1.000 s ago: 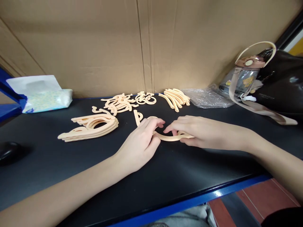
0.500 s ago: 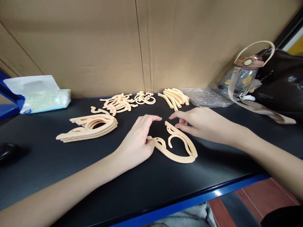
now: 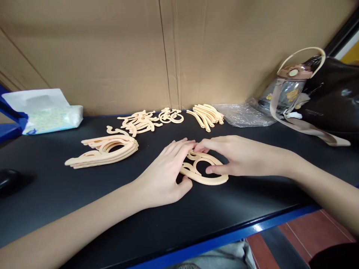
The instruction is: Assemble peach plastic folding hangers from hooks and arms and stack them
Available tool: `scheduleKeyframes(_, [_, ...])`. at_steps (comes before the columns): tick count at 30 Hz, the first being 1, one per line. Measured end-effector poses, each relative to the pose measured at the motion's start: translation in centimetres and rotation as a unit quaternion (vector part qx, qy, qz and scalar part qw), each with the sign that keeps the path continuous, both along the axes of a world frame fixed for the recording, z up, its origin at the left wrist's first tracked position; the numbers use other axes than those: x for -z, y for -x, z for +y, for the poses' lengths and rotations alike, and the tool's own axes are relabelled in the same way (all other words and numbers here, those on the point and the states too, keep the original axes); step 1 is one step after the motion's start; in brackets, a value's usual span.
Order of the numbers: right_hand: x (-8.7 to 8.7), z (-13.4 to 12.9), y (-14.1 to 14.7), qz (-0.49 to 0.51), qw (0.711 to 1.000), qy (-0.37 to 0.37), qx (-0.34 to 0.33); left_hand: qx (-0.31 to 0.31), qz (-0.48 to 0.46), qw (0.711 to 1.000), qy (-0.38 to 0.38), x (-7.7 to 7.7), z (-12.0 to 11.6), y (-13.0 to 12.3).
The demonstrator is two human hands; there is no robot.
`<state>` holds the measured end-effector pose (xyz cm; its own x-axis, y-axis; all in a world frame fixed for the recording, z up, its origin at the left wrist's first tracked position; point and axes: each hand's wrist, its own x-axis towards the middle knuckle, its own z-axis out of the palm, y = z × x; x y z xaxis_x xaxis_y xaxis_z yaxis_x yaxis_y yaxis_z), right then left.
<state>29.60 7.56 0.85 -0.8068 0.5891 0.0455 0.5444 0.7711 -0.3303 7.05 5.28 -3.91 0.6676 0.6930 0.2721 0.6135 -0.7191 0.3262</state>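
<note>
A folded peach plastic hanger [image 3: 210,180] lies flat on the black table between my hands, its two arms close together around the curved hook. My left hand [image 3: 168,172] is wrapped round the hanger's left end, with the thumb out in front. From the right, my right hand [image 3: 232,155] grips the hanger's far arm, fingertips at its upper end and thumb over the hook. To the left sits a stack of folded hangers [image 3: 112,155]. Behind lie a pile of curved peach pieces [image 3: 141,121], a few hook pieces [image 3: 171,116] and a bundle of straight arms [image 3: 206,116].
A tissue pack [image 3: 53,114] lies at the back left, and a black mouse [image 3: 9,181] at the left edge. Clear plastic bags [image 3: 244,116], a strapped bottle [image 3: 291,89] and a black bag [image 3: 333,97] stand back right. Cardboard [image 3: 126,56] rises behind.
Both hands have closed in on the hanger, and its two arms are nearer each other. My right hand has come down onto it from above its far end.
</note>
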Motion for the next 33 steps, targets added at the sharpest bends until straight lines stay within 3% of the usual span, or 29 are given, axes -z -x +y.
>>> scheduleKeyframes(5, [-0.2, -0.2, 0.2, 0.004, 0.998, 0.037, -0.044, -0.004, 0.037, 0.999, 0.024, -0.2, 0.0, 0.2])
scheduleKeyframes(12, [-0.1, -0.1, 0.2, 0.025, 0.998, 0.041, -0.042, -0.025, 0.012, 0.999, 0.022, -0.8, 0.1, 0.0])
scheduleKeyframes(19, [0.4, 0.7, -0.3, 0.014, 0.997, -0.077, -0.016, -0.042, 0.003, 0.995, -0.088, -0.5, 0.3, -0.1])
scheduleKeyframes(26, [2.1, 0.7, 0.8, 0.08, 0.996, 0.002, 0.029, -0.062, 0.042, 0.978, -0.197, -0.7, 0.2, -0.1])
scheduleKeyframes(33, [3.2, 1.0, 1.4, 0.145, 0.988, 0.022, 0.045, -0.07, 0.051, 0.976, -0.197, -0.7, 0.1, -0.2])
